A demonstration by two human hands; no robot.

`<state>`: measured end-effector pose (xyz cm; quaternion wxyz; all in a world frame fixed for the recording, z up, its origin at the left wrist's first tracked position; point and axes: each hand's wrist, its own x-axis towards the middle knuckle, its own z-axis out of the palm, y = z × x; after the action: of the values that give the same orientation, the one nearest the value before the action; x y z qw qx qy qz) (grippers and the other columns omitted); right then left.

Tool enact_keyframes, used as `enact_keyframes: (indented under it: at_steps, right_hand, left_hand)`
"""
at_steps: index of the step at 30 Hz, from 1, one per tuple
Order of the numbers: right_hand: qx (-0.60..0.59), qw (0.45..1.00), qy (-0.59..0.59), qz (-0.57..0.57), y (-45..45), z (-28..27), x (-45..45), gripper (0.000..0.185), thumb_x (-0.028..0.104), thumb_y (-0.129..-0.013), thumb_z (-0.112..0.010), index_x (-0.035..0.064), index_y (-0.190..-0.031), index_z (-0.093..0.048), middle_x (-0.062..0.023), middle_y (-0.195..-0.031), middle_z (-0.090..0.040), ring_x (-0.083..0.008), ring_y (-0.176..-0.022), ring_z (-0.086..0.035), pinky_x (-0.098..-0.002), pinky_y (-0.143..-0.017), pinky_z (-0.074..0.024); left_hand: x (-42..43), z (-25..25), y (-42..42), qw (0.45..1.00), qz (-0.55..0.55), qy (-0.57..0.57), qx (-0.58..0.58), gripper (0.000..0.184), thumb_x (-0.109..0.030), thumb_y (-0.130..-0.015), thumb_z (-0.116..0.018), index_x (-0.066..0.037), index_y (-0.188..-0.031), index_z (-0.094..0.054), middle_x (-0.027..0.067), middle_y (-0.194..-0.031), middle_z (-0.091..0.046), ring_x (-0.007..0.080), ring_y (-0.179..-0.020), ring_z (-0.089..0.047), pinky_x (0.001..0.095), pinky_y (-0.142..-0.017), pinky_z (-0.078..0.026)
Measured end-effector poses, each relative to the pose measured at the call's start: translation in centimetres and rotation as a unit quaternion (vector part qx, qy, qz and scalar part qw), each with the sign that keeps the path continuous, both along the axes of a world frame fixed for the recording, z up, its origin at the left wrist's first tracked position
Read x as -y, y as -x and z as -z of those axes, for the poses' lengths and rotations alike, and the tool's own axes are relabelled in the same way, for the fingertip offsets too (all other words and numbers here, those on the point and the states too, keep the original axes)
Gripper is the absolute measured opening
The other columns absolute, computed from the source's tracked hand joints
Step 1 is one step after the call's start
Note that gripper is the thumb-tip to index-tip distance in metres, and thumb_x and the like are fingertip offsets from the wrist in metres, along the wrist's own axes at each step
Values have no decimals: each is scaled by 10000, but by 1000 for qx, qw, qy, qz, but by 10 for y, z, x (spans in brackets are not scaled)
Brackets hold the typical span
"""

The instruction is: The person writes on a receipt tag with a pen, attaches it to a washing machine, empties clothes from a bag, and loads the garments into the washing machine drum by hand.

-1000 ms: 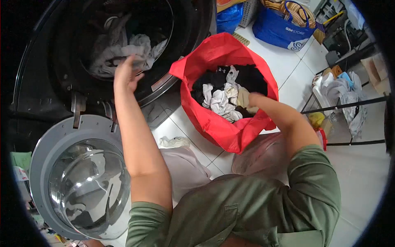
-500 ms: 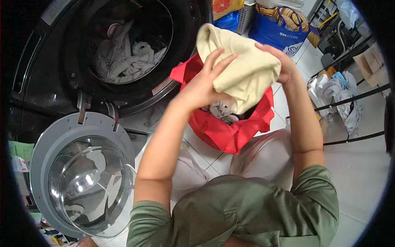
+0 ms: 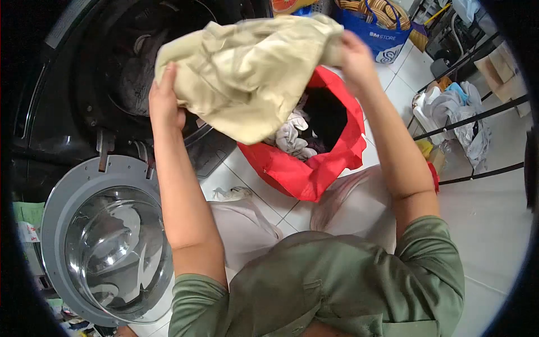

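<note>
A cream-coloured garment [image 3: 247, 73] is stretched out in the air between my two hands; its exact kind I cannot make out. My left hand [image 3: 167, 101] grips its left end, thumb on top, in front of the washer opening. At the other end, my right hand [image 3: 355, 60] is closed on the cloth, slightly blurred. Below the garment stands a red fabric bag [image 3: 286, 171] with its mouth open. Light crumpled clothes [image 3: 293, 137] lie inside it, beside dark ones. Part of the drum opening [image 3: 135, 73], with grey laundry in it, is hidden behind the cloth.
The black front-loading machine [image 3: 62, 112] fills the left side, its round glass door [image 3: 109, 241] swung open toward me. A blue store bag [image 3: 382, 39] stands at the back on white tiles [image 3: 401, 84]. On the right, a black rack [image 3: 477, 116] has plastic bags near it.
The bunched garment has been spread wide, and my left hand has moved left toward the machine with one end. My right hand has shifted a little left and up. More of the bag's inside shows.
</note>
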<state>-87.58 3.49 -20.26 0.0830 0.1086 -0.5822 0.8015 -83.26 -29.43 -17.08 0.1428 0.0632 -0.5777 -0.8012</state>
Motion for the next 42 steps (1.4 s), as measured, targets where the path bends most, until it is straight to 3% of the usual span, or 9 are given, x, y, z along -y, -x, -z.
enact_keyframes:
  at_steps: [4, 8, 11, 14, 17, 19, 31, 36, 42]
  right_hand:
    - [-1, 864, -275, -421, -16, 20, 40, 344, 182, -893, -633, -9, -1176, -589, -66, -1069, -649, -135, -943, -600, -307, -844, -495]
    - [182, 846, -383, -323, 45, 112, -3, 385, 307, -912, -605, -3, -1138, -625, -89, -980, -670, -151, -895, -639, -323, -810, -516]
    - [34, 631, -739, -234, 73, 183, -35, 375, 354, -821, -605, -6, -811, -708, -244, -886, -656, -382, -840, -638, -432, -791, -505]
    - [65, 537, -801, -258, 51, 252, -18, 396, 343, -760, -670, -37, -869, -706, -247, -945, -664, -357, -929, -650, -415, -834, -518]
    - [188, 397, -884, -161, 46, 282, -18, 425, 380, -812, -648, -14, -963, -696, -220, -1042, -656, -313, -949, -660, -435, -843, -508]
    - [280, 433, -856, 45, 75, 311, -62, 484, 403, -805, -671, -18, -1043, -674, -211, -1113, -644, -315, -1001, -648, -446, -853, -506]
    - [119, 513, -816, -238, 65, 239, -71, 495, 379, -735, -752, -3, -1029, -641, -194, -1077, -624, -349, -1022, -600, -426, -825, -493]
    - [-281, 713, -619, 173, 66, 103, -52, 510, 323, -679, -795, 20, -1044, -610, -182, -1031, -634, -350, -971, -617, -409, -802, -505]
    - [95, 820, -558, 89, 93, 230, -112, 435, 187, -769, -677, 48, -1171, -587, -242, -1085, -634, -354, -1083, -595, -396, -937, -465]
  left_hand:
    - [55, 35, 37, 980, -42, -188, 59, 478, -377, -960, -500, 16, -1233, -510, 181, -1208, -582, 331, -1124, -563, 481, -966, -463]
    - [106, 11, 31, 970, -84, -192, -121, 509, -372, -1017, -328, -5, -1367, -369, 170, -1396, -423, 346, -1256, -435, 516, -1073, -333]
    - [121, 58, 53, 980, -184, 50, -62, 640, -346, -970, -505, -76, -1473, -216, 110, -1500, -283, 291, -1326, -348, 475, -1080, -299]
    - [102, 66, 51, 946, -95, 111, 291, 791, -281, -914, -619, -55, -1488, -124, 154, -1489, -293, 326, -1321, -373, 435, -1035, -372]
    - [74, 62, 44, 959, -61, 137, 239, 646, -309, -928, -586, -55, -1445, -293, 145, -1444, -375, 308, -1267, -450, 393, -990, -408]
    - [56, 55, 40, 950, -39, 246, 187, 523, -338, -938, -555, -58, -1366, -446, 124, -1394, -447, 249, -1199, -519, 347, -939, -436]
    - [-5, 113, 35, 727, 123, 646, 199, 965, -569, -733, -699, 23, -1403, -336, 304, -1371, -398, 401, -1244, -459, 419, -1022, -396]
    - [-18, 164, 44, 794, 103, 574, 170, 1152, -388, -681, -787, -42, -1488, -41, 300, -1319, -463, 397, -1232, -480, 406, -1010, -409]
    - [-35, 225, 70, 947, -73, 264, 170, 522, -32, -769, -613, -51, -1253, -419, 199, -1079, -626, 291, -976, -622, 383, -867, -485]
